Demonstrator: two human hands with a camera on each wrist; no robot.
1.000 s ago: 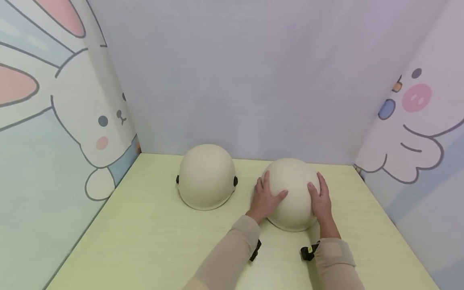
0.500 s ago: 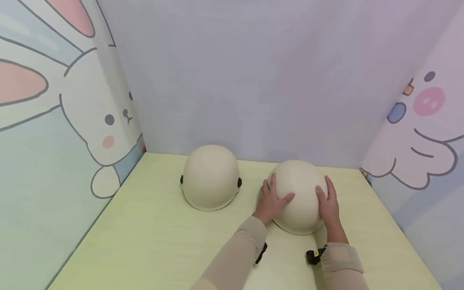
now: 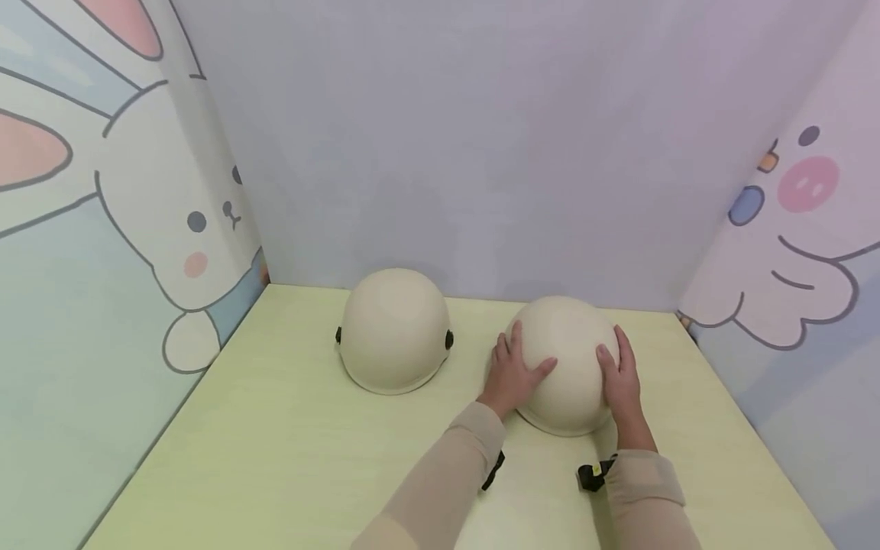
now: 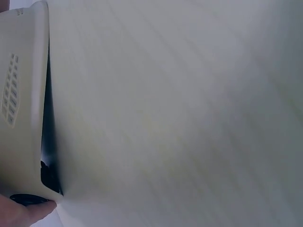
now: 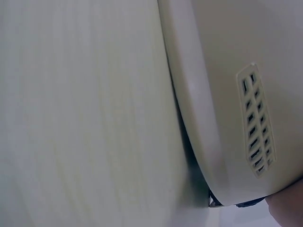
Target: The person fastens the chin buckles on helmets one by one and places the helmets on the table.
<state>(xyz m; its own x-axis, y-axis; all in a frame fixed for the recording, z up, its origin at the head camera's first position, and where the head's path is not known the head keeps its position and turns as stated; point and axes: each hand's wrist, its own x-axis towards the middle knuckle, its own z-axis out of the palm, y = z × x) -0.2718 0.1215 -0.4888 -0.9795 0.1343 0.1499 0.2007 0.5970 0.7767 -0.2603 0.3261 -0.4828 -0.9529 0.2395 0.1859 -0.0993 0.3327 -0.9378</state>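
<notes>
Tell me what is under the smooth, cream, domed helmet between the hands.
A pale yellow-green tabletop lies beneath the cream domed helmet. The left-wrist view shows a black part in the shadowed gap under its rim; the helmet hides the rest.

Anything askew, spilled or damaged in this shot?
Nothing stands out. The free helmet and the held helmet, between left hand and right hand, are both dome-up; no crack shows, and no spill on the table. Parts under the hands are hidden.
</notes>
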